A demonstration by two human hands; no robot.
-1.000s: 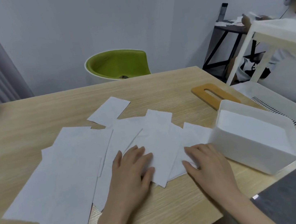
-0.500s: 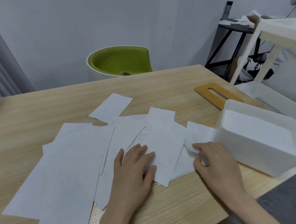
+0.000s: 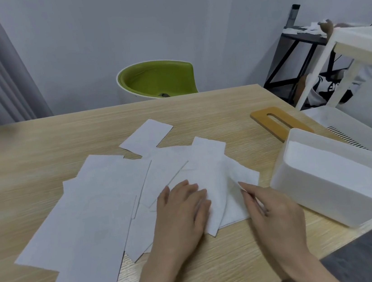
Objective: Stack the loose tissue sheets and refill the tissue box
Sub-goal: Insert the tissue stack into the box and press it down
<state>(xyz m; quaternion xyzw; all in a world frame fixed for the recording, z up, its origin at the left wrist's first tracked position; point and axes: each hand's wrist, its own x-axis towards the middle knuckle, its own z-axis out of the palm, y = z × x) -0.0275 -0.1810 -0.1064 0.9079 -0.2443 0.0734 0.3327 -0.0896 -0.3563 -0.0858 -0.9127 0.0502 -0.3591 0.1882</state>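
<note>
Risk: right hand [image 3: 274, 209] pinching a thin tissue sheet [image 3: 237, 181] may tear it, since the flat, open left hand [image 3: 180, 210] pins the overlapping sheets.

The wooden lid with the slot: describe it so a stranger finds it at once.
Start at the open white plastic tissue box at the right end of the light wooden table. Just behind it lies the flat tan wooden lid with one long oval slot, the only brown item among white sheets.
</note>
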